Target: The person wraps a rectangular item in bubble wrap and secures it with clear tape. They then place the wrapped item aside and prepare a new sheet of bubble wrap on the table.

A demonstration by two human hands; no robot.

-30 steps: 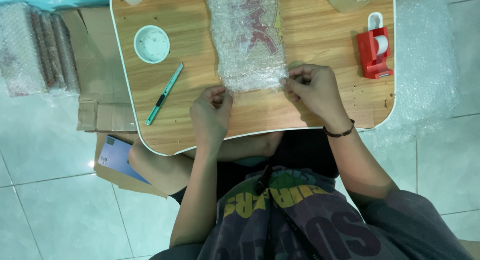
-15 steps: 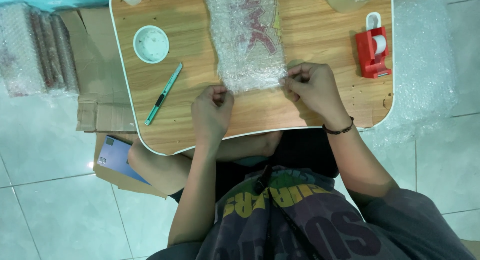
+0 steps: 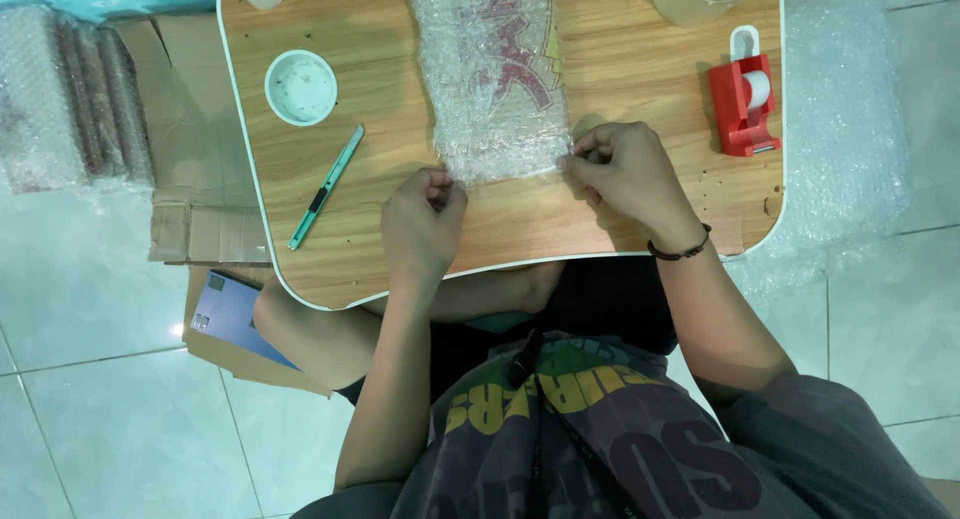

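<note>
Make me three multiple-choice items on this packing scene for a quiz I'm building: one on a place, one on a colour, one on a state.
1. Where does the green utility knife lie?
A. on the floor
B. on the wooden lap table, left of the bubble-wrapped parcel
C. in the right hand

2. What colour is the tape dispenser?
A. red
B. blue
C. black

3. What are the hands doing?
A. resting on the lap
B. holding the knife
C. left hand and right hand pinch the parcel's near edge

Key: B, it lies on the wood; A, its body is red; C, fingers meet the wrap's corners.

A long parcel in bubble wrap [image 3: 495, 74] is lying on the wooden table. More bubble-wrapped packs [image 3: 60, 94] are sitting on the floor beside it.
</note>
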